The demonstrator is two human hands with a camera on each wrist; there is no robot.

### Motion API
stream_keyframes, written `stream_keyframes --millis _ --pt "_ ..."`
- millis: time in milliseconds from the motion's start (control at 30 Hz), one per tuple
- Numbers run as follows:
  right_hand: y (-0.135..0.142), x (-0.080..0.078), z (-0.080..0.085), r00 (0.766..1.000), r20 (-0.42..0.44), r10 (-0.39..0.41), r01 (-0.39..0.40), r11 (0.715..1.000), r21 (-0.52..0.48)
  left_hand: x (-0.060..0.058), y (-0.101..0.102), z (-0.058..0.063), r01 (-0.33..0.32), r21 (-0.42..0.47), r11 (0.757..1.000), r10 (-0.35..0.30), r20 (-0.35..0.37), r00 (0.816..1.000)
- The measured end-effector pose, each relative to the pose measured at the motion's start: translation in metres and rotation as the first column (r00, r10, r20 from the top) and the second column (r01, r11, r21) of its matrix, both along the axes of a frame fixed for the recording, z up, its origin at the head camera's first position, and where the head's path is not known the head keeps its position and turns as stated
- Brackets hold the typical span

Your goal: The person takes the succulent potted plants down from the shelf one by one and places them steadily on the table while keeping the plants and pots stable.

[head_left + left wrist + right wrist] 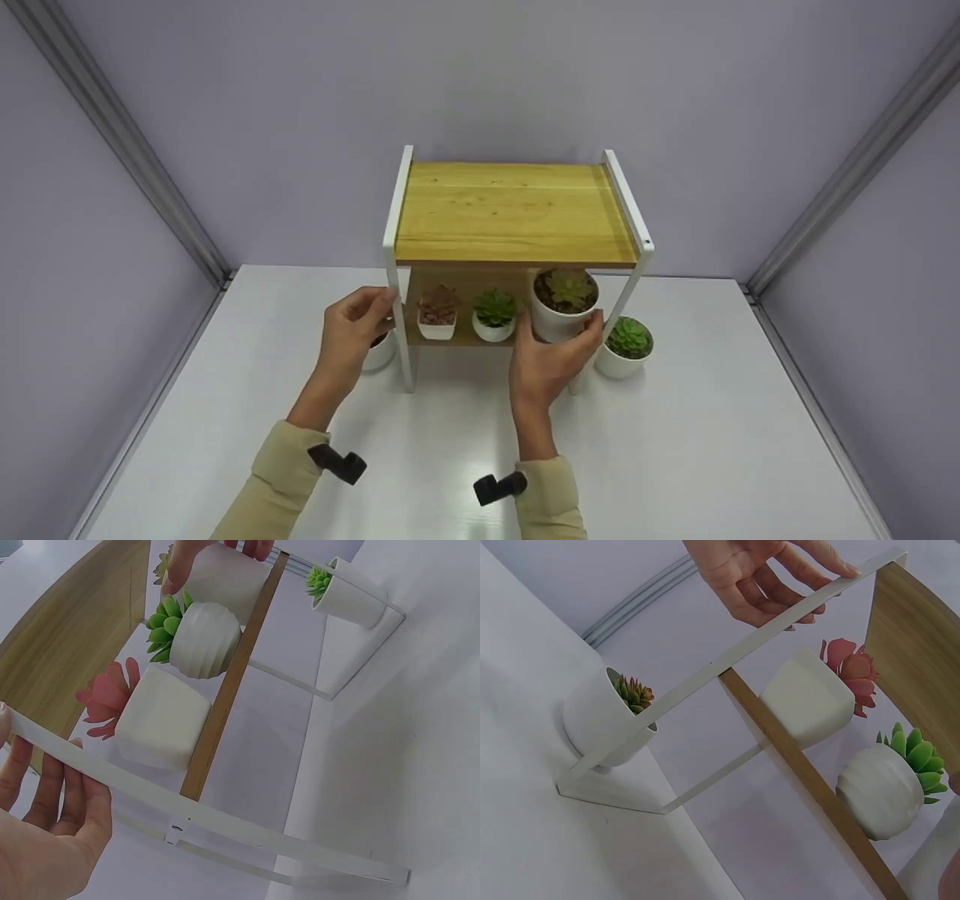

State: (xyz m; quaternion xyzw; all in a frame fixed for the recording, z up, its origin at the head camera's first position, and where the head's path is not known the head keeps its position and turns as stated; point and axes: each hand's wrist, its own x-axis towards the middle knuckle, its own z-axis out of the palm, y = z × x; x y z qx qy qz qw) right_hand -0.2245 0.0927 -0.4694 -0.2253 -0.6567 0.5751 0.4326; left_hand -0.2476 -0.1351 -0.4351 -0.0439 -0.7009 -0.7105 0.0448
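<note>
A two-tier plant stand [517, 214] with wooden boards and a white frame stands on the table. My left hand [343, 337] grips its left front post, the fingers bent around the white bar in the left wrist view. My right hand [546, 371] holds a large white pot [556, 324] with a green succulent, thumb and fingers on opposite sides, at the right end of the lower board. Left of this pot, on the same board, are a ribbed white pot with a green succulent [495, 309] and a squarish white pot with a reddish succulent [438, 306].
On the white table [697, 420], a potted green succulent [628, 341] stands right of the stand. Another white pot [379, 354] is at its left, partly behind my left hand; its reddish-green plant [634, 692] shows in the right wrist view. Grey walls [495, 75] enclose the table.
</note>
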Motion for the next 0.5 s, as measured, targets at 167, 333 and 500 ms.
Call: stream_keyframes --millis 167,333,500 --pt "-0.002 -0.006 0.002 1.000 -0.002 -0.023 0.023 1.000 -0.004 0.001 -0.002 0.002 0.003 -0.012 1.000 -0.003 0.002 1.000" --pt "-0.003 -0.011 0.004 0.999 -0.004 -0.053 0.053 0.999 -0.004 0.001 -0.003 0.000 -0.005 -0.009 1.000 0.005 0.013 1.000" --pt "-0.003 -0.013 0.005 0.998 0.022 -0.063 0.064 0.998 -0.014 0.001 -0.003 0.000 0.002 -0.010 1.000 -0.002 0.014 1.000"
